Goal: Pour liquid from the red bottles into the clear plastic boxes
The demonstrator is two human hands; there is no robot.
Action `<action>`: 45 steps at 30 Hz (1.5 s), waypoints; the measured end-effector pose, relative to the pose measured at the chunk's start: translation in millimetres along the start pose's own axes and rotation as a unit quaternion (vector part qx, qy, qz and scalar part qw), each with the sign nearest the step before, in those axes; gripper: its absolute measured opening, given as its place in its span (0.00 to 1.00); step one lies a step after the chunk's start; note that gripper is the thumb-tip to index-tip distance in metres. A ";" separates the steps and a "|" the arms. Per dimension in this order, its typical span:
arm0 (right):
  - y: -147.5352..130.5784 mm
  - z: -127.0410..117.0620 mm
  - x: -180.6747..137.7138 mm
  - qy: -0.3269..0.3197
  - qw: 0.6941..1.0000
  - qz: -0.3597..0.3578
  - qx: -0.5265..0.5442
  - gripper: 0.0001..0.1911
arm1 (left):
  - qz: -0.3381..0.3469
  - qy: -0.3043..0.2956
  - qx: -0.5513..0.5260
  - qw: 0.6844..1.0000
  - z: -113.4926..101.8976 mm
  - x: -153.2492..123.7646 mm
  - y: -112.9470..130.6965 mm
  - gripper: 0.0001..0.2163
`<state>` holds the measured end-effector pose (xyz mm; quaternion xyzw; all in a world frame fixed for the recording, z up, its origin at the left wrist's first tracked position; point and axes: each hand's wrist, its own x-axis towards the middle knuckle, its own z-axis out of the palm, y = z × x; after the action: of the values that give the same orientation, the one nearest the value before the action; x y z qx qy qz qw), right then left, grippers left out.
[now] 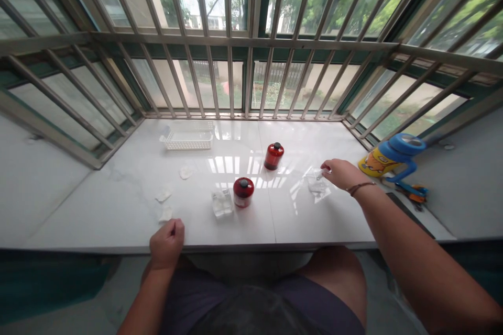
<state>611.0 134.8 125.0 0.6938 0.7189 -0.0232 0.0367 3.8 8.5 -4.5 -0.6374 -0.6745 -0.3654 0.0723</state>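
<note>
My right hand (341, 172) reaches out over the white sill and pinches the top edge of a clear plastic bag (317, 184) lying flat there. My left hand (167, 243) rests at the sill's near edge with its fingers curled into a loose fist, holding nothing I can see. Two red jars with black lids stand in the middle: one nearer (243, 191), one farther (273, 156). A small clear plastic box (222, 202) sits just left of the nearer jar.
A white slatted basket (187, 140) stands at the back left. Three white pads (164, 194) lie on the left of the white sill (129, 178). A yellow cup with a blue lid (393, 156) lies on its side at the right. Window bars enclose the sill.
</note>
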 end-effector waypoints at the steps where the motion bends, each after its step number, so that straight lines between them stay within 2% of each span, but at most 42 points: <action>1: -2.9 -1.5 5.4 0.011 1.000 -0.001 0.005 0.14 | 0.000 -0.001 0.001 1.000 -0.1 0.4 0.2 0.22; 6: -26.8 -11.0 35.5 0.058 0.997 0.002 0.043 0.13 | 0.000 -0.003 0.003 1.000 -0.3 1.4 1.3 0.22; 12: -90.4 -25.1 64.9 0.159 0.976 -0.043 0.145 0.20 | -0.001 -0.008 0.007 1.000 -0.4 0.8 1.5 0.22; 17: -134.6 -26.5 80.0 0.157 0.961 -0.078 0.212 0.22 | -0.005 -0.014 0.011 1.000 -0.7 1.0 2.6 0.22; 26: -141.8 -27.2 84.9 0.149 0.966 -0.059 0.202 0.20 | -0.009 -0.017 0.009 1.000 -0.9 -0.2 3.4 0.21; 31: -144.8 -25.1 82.9 0.151 0.965 -0.061 0.206 0.22 | -0.002 -0.018 0.004 1.000 -0.4 0.5 3.4 0.21; 35: -148.7 -30.4 74.5 0.175 0.958 -0.067 0.218 0.22 | -0.002 -0.017 0.003 1.000 -0.9 1.0 3.7 0.21; 38: -159.7 -34.9 52.4 0.214 0.944 -0.094 0.234 0.19 | -0.005 -0.018 0.002 1.000 -1.0 0.7 3.6 0.21; 41: -185.0 -30.4 17.1 0.217 0.928 -0.153 0.263 0.14 | -0.011 -0.018 0.000 1.000 -0.6 0.0 3.6 0.21; 45: -232.9 -10.8 -24.8 0.168 0.889 -0.268 0.331 0.16 | -0.020 -0.024 -0.006 0.999 -1.2 0.5 5.1 0.21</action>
<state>378.9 102.6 133.7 0.4405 0.8236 -0.1513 -0.3237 7.9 7.8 -1.4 -0.6325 -0.6866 -0.3556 0.0450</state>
